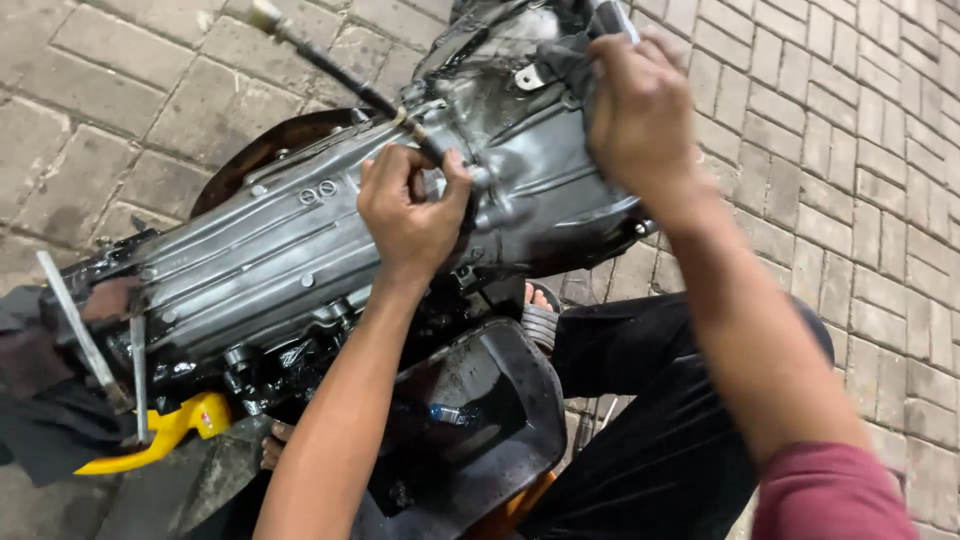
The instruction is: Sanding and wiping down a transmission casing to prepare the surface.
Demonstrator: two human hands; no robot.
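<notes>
Nearest the lens: maroon sleeve cuff (830,495) at lower right, soft knit, the bare right forearm running up from it. Below and left of that arm, black trousers (650,440), matte cloth, one knee bent. Beside the knee, under the left forearm, a black oil pan (500,400), shallow rectangular tray with rounded corners, its inside wet and grimy, a small bottle-like object lying in the residue. Lower left of the left hand: a yellow moulded piece (165,432), glossy plastic or painted metal, with two flat grey steel bars (85,335) leaning against it. Left hand (410,215) sits at mid frame, fingers curled closed around the lower end of a thin black rod (345,72), thumb and forefinger pinching where it enters the housing; the rod slants up and away to the left, ending in a pale knob. Under and around that hand lies the transmission casing (270,250), cast aluminium, long and ribbed, oily sheen, bolts along its flange, lying on its side across the frame. Right hand (640,110), up and to the right of the left, is closed on a dark rag (565,55) pressed to the casing's far end; what else it holds I cannot tell. Beyond both hands: grey brick paving (130,120), rectangular blocks, dusty and rough.
</notes>
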